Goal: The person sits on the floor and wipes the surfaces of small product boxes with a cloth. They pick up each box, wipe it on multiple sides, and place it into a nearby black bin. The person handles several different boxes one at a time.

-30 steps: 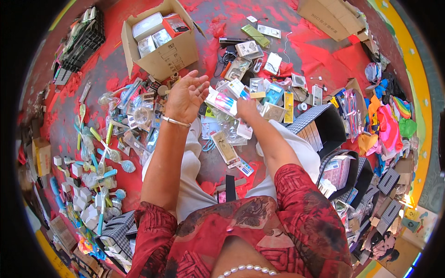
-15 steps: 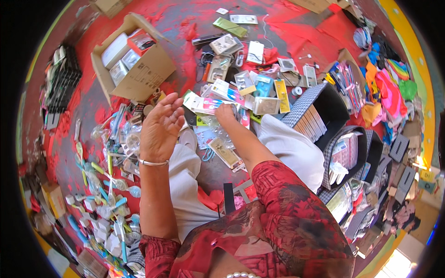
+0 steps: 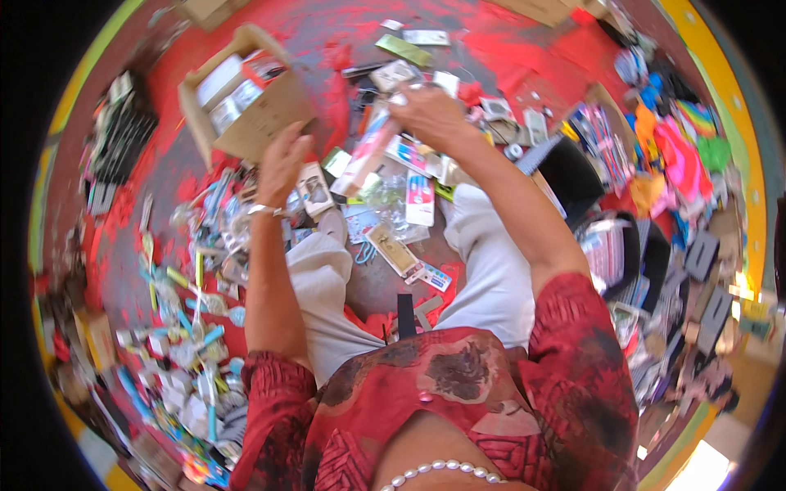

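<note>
My right hand reaches over the middle of the pile, its fingers closed at the upper end of a long pink-and-white package. That package is tilted and smeared by motion. My left hand holds nothing, its fingers stretched out, between the cardboard box and a white pack with a dark item in it. Below the hands lie a pink-and-white packet, crumpled clear plastic and a beige flat box. A small blue-and-white card touches that box's lower end.
Brushes and other small plastic goods spread on the left. Dark patterned bins stand on the right, with bright bags and cloth beyond. Stacked black items are at the far left. A green pack lies farther up.
My right hand has moved up and right, lifting the pink-and-white package to a slant. My left hand has dropped slightly. The white pack beside it and the blue-and-white card now show.
</note>
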The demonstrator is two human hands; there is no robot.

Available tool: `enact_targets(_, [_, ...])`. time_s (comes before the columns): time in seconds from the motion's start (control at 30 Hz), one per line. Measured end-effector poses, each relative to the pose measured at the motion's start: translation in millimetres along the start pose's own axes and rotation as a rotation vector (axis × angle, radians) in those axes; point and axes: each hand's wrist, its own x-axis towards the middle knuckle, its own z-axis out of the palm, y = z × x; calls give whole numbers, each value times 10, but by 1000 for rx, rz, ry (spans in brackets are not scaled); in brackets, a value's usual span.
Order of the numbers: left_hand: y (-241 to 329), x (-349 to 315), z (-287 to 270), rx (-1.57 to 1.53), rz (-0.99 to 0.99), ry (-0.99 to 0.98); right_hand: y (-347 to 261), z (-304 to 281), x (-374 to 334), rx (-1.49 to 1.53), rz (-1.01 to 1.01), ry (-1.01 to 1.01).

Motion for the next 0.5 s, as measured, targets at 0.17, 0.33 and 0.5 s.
enact_targets(0.17, [121, -83, 290, -319, -359, -425, -165, -667, -144, 74, 131, 312])
enact_targets(0.33, [332, -334, 507, -1354, -475, -667, -173, -650, -116, 189, 97, 266])
enact_targets(0.5, [321, -248, 610, -990, -393, -148, -9, -809, -49, 521, 569, 568])
